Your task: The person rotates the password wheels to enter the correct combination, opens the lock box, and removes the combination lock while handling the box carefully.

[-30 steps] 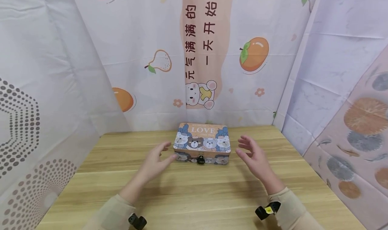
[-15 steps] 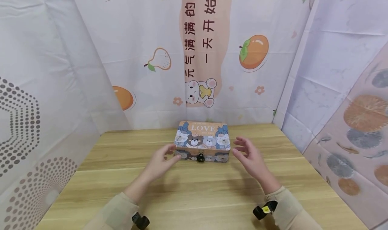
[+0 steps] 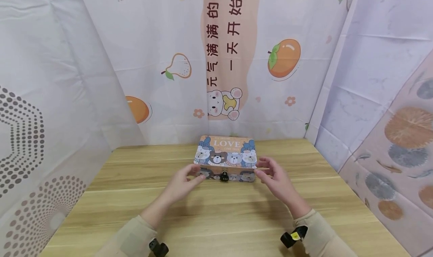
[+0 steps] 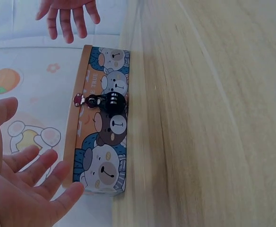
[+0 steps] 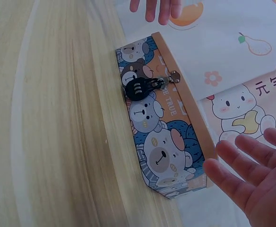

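A rectangular tin box [image 3: 226,157] with cartoon bears and the word LOVE on its lid lies closed near the back of the table. From the front clasp hangs a black combination padlock [image 3: 224,177], its number dials visible in the right wrist view. At the box's left front corner is my left hand [image 3: 182,182], fingers spread and loosely bent, holding nothing. My right hand [image 3: 275,178] is at the right end of the box with its fingers also apart and relaxed. Whether the fingertips touch the tin cannot be made out.
The box stands on a light wood-grain table [image 3: 223,219]. Behind it hangs a white curtain [image 3: 152,31] printed with fruit and writing. More patterned cloth closes off the left and right sides. A small black camera is strapped to each wrist.
Both hands have moved inward to the two ends of the box, the left one also slightly nearer the front. The box and padlock have stayed in place.
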A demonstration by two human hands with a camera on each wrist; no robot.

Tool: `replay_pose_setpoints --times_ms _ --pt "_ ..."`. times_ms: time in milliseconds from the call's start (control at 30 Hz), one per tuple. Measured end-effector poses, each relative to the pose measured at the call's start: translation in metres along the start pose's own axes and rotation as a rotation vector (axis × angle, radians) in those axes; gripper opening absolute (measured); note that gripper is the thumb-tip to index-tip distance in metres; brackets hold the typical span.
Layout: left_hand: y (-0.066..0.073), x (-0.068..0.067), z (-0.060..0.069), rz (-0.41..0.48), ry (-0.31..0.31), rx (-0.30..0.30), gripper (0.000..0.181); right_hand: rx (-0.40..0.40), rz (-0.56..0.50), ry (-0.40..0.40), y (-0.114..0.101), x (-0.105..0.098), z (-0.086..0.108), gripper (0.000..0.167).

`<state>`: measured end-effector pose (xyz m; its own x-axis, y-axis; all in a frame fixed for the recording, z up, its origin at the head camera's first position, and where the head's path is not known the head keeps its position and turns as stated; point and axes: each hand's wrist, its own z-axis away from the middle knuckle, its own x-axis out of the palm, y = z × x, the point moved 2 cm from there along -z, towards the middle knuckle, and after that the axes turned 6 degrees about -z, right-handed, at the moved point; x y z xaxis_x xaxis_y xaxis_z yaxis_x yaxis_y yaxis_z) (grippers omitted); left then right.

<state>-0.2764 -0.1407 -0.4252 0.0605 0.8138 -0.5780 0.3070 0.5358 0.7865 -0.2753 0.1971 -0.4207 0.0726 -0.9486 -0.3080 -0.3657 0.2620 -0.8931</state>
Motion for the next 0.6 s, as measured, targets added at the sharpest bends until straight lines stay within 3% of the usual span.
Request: replay_pose_setpoints --times_ms 400,600 --pt "-0.004 0.010 -0.003 -0.049 -0.030 -0.025 0.049 0.046 -0.087 -0.090 0.005 0.013 0.001 0.048" --pt "-0.005 0.014 -0.003 -0.046 -0.053 -0.050 0.047 0.043 -0.074 -0.119 0.005 0.018 0.001 0.048"
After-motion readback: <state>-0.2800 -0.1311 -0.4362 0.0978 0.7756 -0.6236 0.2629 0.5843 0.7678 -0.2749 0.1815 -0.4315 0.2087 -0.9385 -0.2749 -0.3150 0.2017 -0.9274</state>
